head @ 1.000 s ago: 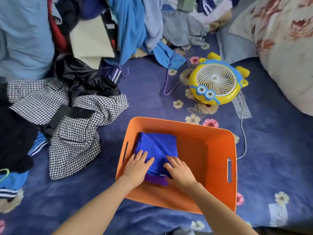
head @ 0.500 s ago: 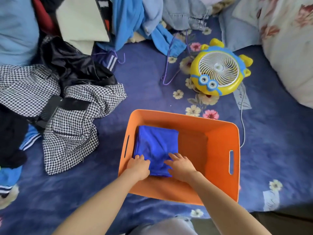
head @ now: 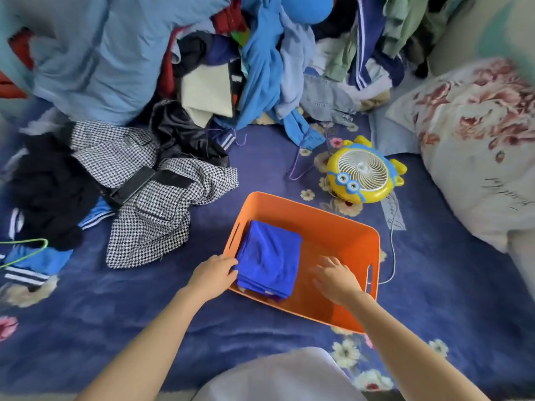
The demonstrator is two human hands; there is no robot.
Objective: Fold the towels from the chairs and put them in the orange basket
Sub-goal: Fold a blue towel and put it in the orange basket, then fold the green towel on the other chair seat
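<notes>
A folded blue towel (head: 270, 257) lies flat in the left half of the orange basket (head: 341, 224), which sits on the blue flowered bedspread. My left hand (head: 215, 273) is over the basket's left rim, its fingertips touching the towel's near left edge. My right hand (head: 333, 277) hovers inside the basket to the right of the towel, fingers spread and slightly blurred, holding nothing. Under the blue towel's near edge a darker fold shows.
A heap of clothes (head: 260, 68) fills the far side, with a houndstooth garment (head: 156, 209) left of the basket. A yellow toy fan (head: 363, 172) stands beyond the basket, its white cord (head: 392, 256) running along the right side. A flowered pillow (head: 477, 146) lies at the right.
My right hand has come off the towel and moved right inside the basket. My left hand has slid to the towel's left edge at the rim. The view has tilted up.
</notes>
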